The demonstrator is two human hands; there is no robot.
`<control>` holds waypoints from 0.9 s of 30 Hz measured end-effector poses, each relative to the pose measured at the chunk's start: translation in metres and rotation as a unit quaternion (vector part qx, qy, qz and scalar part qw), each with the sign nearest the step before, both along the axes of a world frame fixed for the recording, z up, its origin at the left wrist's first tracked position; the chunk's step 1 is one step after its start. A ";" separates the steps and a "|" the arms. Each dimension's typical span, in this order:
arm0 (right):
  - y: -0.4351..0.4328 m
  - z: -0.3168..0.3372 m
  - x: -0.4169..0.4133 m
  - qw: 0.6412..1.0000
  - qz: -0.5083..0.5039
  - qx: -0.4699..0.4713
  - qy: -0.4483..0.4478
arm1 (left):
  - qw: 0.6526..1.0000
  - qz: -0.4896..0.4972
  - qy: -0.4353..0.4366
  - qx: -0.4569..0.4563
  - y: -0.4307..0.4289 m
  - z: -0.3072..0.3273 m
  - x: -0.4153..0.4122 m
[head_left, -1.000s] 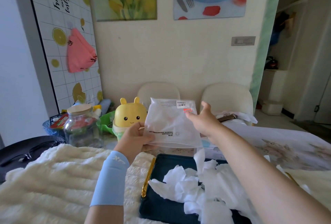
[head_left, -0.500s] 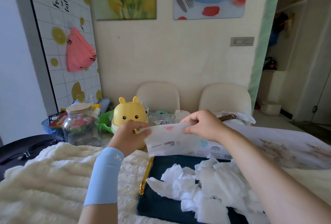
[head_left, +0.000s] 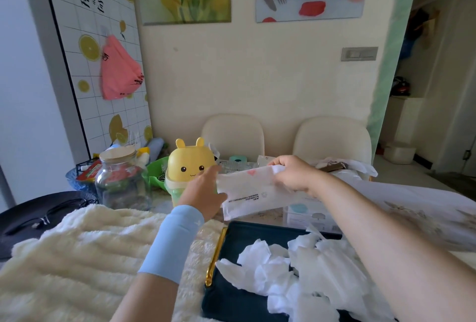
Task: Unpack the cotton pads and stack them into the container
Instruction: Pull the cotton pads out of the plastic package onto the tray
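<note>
Cotton pads (head_left: pixel 309 270) lie heaped on the dark tray (head_left: pixel 231 303), below both hands. Left hand (head_left: pixel 203 195) and right hand (head_left: pixel 293 175) each grip 1 end of the packet (head_left: pixel 247 193), held crosswise; I judge right hand nearer them.

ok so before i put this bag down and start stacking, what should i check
1. Bag held by left hand and right hand: ok.
2. Bag fully emptied: cannot tell, though it looks flat.
3. Pads out on the tray: ok.
4. Pads lying neatly for stacking: not ok, a jumbled heap.
5. Jar open: not ok, it is closed.
</note>
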State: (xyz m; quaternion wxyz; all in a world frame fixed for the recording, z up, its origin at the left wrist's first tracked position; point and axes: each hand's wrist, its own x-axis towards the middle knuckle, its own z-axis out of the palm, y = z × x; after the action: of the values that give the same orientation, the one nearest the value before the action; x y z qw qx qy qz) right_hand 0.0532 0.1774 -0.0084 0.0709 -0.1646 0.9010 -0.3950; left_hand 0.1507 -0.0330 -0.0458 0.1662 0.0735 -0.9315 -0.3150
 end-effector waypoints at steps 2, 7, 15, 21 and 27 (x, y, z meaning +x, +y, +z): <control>-0.012 -0.009 -0.014 0.999 -0.008 0.033 -0.015 | 0.997 -0.017 0.056 -0.058 0.011 -0.002 -0.005; -0.034 -0.033 -0.046 0.992 0.008 0.128 -0.010 | 0.966 -0.038 0.135 -0.218 0.031 -0.012 -0.029; -0.042 -0.053 -0.071 0.965 0.045 0.245 0.085 | 0.931 -0.069 -0.293 -0.206 0.027 -0.030 -0.081; -0.056 -0.059 -0.070 0.923 0.148 0.355 0.016 | 0.914 -0.074 -0.332 -0.222 0.031 -0.034 -0.097; -0.063 -0.066 -0.065 0.900 0.195 0.388 -0.023 | 0.889 -0.078 -0.372 -0.256 0.026 -0.039 -0.097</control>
State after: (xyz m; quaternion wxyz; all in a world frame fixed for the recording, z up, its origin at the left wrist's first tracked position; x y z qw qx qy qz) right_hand -0.0119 0.1145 -0.0745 0.2257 -0.2874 0.9308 0.0042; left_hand 0.0537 -0.0069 -0.0843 -0.2046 0.0669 -0.9762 -0.0275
